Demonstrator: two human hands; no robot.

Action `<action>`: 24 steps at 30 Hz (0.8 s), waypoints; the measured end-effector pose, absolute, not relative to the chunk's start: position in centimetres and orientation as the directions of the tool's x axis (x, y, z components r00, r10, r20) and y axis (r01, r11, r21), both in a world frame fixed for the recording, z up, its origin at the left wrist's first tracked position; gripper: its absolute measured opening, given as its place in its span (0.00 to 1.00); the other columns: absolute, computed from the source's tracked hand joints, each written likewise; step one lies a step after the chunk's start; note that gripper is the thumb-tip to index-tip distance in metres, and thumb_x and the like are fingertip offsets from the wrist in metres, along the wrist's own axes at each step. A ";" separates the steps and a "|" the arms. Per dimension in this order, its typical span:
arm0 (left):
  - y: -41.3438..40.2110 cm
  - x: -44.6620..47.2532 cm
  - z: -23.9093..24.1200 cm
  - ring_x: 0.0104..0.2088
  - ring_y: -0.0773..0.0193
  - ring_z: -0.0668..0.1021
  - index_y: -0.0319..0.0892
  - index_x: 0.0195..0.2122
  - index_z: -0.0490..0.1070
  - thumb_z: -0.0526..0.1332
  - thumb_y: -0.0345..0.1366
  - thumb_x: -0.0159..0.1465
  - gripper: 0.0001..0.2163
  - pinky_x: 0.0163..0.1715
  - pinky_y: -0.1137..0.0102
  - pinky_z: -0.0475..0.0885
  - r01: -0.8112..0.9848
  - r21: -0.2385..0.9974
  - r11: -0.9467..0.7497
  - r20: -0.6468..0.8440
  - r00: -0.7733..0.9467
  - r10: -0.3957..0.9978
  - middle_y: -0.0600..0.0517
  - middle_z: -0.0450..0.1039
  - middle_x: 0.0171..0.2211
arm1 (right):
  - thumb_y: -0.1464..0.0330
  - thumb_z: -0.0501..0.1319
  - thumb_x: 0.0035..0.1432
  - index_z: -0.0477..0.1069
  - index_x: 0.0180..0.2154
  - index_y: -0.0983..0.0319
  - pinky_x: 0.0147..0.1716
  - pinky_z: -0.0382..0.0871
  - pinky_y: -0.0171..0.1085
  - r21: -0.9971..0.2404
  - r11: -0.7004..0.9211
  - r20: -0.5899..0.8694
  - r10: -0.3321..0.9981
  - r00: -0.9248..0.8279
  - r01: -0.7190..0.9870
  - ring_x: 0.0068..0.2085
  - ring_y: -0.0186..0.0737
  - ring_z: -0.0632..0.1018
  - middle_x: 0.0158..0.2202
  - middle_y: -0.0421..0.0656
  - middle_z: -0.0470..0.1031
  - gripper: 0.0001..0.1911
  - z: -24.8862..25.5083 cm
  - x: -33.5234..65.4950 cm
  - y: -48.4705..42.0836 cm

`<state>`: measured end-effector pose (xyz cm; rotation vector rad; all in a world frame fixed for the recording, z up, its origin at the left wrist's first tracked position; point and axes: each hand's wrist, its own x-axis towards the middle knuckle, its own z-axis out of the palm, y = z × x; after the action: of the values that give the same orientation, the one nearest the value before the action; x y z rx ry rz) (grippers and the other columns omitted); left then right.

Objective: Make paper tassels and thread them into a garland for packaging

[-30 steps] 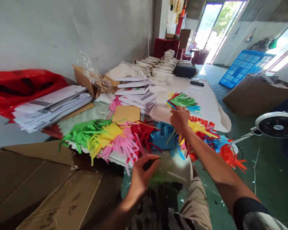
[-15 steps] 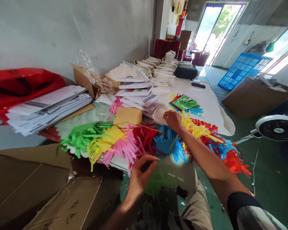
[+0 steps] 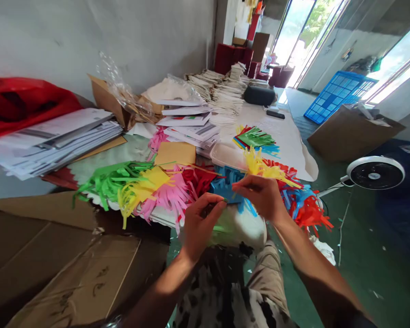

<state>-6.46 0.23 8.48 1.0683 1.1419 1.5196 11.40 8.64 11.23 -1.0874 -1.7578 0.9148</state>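
Observation:
My left hand (image 3: 201,223) pinches the top of a green fringed paper strip (image 3: 224,228), which hangs below the fingers and is blurred. My right hand (image 3: 264,198) faces it a short way to the right, thumb and fingertips pressed together. What those fingertips hold, if anything, is too small to make out. Behind the hands, fringed paper lies in colour piles along the table edge: green (image 3: 105,178), yellow (image 3: 150,182), pink (image 3: 171,196), dark red (image 3: 201,180) and blue (image 3: 228,180). A shallow clear plastic tub (image 3: 220,155) sits just beyond the blue pile.
Beyond the piles are a tan packet (image 3: 175,154), stacked white papers (image 3: 54,141) and a multicoloured fringed bundle (image 3: 258,138). An open cardboard box (image 3: 82,273) stands at lower left. On the right are a fan (image 3: 374,174), a blue crate (image 3: 338,95) and another carton (image 3: 351,132).
My right hand has come back from the plastic tub towards my left hand. The left still pinches the green strip, and the whole view has shifted slightly.

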 end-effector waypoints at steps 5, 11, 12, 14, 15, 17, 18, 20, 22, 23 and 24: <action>-0.3 -4.5 9.2 0.36 0.62 0.76 0.44 0.34 0.82 0.70 0.41 0.67 0.07 0.36 0.71 0.70 -0.096 0.971 -0.218 0.205 -0.126 0.971 0.51 0.78 0.35 | 0.60 0.73 0.61 0.85 0.35 0.54 0.34 0.75 0.38 -0.869 0.385 0.301 0.910 -0.285 0.312 0.33 0.40 0.81 0.32 0.40 0.85 0.06 13.2 13.0 3.5; -1.0 -3.2 9.2 0.38 0.60 0.79 0.47 0.36 0.83 0.70 0.37 0.67 0.03 0.41 0.69 0.73 0.067 0.937 -0.342 0.348 -0.136 0.927 0.50 0.80 0.36 | 0.61 0.72 0.63 0.84 0.37 0.54 0.32 0.74 0.38 -0.815 0.448 0.347 0.886 -0.309 0.369 0.33 0.39 0.80 0.34 0.40 0.84 0.04 13.9 14.7 2.4; -1.0 -3.0 9.2 0.38 0.61 0.79 0.47 0.37 0.84 0.70 0.36 0.67 0.02 0.41 0.69 0.73 0.088 0.930 -0.357 0.367 -0.146 0.919 0.51 0.80 0.36 | 0.62 0.72 0.63 0.84 0.37 0.54 0.32 0.74 0.38 -0.803 0.464 0.360 0.878 -0.315 0.375 0.34 0.39 0.80 0.34 0.40 0.84 0.03 14.0 14.8 2.3; -1.1 -2.7 9.1 0.38 0.61 0.80 0.47 0.37 0.84 0.70 0.34 0.67 0.02 0.41 0.69 0.73 0.138 0.904 -0.405 0.423 -0.157 0.892 0.51 0.81 0.36 | 0.64 0.71 0.64 0.82 0.37 0.55 0.35 0.74 0.38 -0.760 0.516 0.404 0.852 -0.334 0.396 0.35 0.39 0.81 0.35 0.40 0.83 0.03 14.1 15.0 1.9; -1.0 -2.5 9.0 0.38 0.62 0.81 0.47 0.38 0.84 0.70 0.34 0.67 0.02 0.41 0.70 0.74 0.169 0.884 -0.436 0.460 -0.155 0.874 0.51 0.81 0.36 | 0.65 0.70 0.65 0.82 0.37 0.56 0.35 0.75 0.38 -0.723 0.552 0.437 0.831 -0.345 0.416 0.35 0.39 0.81 0.34 0.40 0.83 0.03 14.0 15.0 1.8; -1.0 -2.3 8.9 0.37 0.64 0.81 0.47 0.38 0.84 0.70 0.33 0.67 0.02 0.41 0.71 0.74 0.221 0.841 -0.493 0.527 -0.133 0.839 0.52 0.81 0.36 | 0.67 0.67 0.67 0.79 0.36 0.58 0.36 0.74 0.38 -0.629 0.623 0.509 0.782 -0.358 0.466 0.34 0.38 0.80 0.33 0.40 0.81 0.04 13.9 15.1 1.4; -1.0 -2.1 8.9 0.37 0.65 0.81 0.46 0.38 0.84 0.70 0.33 0.67 0.02 0.41 0.71 0.74 0.231 0.826 -0.514 0.549 -0.122 0.827 0.53 0.81 0.36 | 0.69 0.66 0.68 0.78 0.36 0.59 0.36 0.73 0.38 -0.586 0.648 0.540 0.760 -0.362 0.487 0.34 0.37 0.79 0.32 0.40 0.80 0.05 13.8 15.2 1.3; -1.0 -2.0 8.9 0.38 0.66 0.81 0.46 0.40 0.83 0.70 0.33 0.68 0.02 0.42 0.72 0.74 0.217 0.832 -0.510 0.538 -0.091 0.838 0.53 0.81 0.37 | 0.71 0.64 0.68 0.75 0.35 0.60 0.36 0.72 0.37 -0.548 0.662 0.573 0.742 -0.348 0.511 0.33 0.36 0.78 0.31 0.40 0.78 0.06 13.6 15.4 1.0; -1.1 -1.9 9.0 0.39 0.65 0.81 0.46 0.41 0.83 0.69 0.33 0.68 0.02 0.42 0.72 0.74 0.183 0.866 -0.465 0.481 -0.055 0.875 0.53 0.81 0.38 | 0.72 0.64 0.68 0.74 0.35 0.60 0.36 0.72 0.36 -0.572 0.643 0.577 0.757 -0.306 0.510 0.33 0.35 0.78 0.31 0.39 0.77 0.06 13.4 15.6 0.8; -1.1 -1.9 9.0 0.39 0.65 0.81 0.46 0.41 0.83 0.69 0.34 0.69 0.02 0.42 0.72 0.74 0.167 0.884 -0.437 0.450 -0.042 0.892 0.53 0.82 0.38 | 0.72 0.64 0.68 0.74 0.35 0.60 0.36 0.72 0.35 -0.594 0.626 0.572 0.771 -0.282 0.505 0.32 0.35 0.78 0.30 0.39 0.77 0.05 13.3 15.8 0.8; -1.1 -1.9 9.0 0.39 0.65 0.81 0.46 0.40 0.83 0.69 0.34 0.69 0.02 0.41 0.72 0.74 0.154 0.897 -0.414 0.424 -0.034 0.905 0.53 0.82 0.37 | 0.72 0.65 0.67 0.75 0.35 0.60 0.36 0.73 0.35 -0.620 0.607 0.561 0.786 -0.260 0.497 0.32 0.34 0.78 0.31 0.38 0.78 0.05 13.3 16.0 0.7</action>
<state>-1.95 -1.15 9.03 1.6074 1.1308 1.5072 16.02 0.68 13.28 -1.0220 -1.9241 0.3994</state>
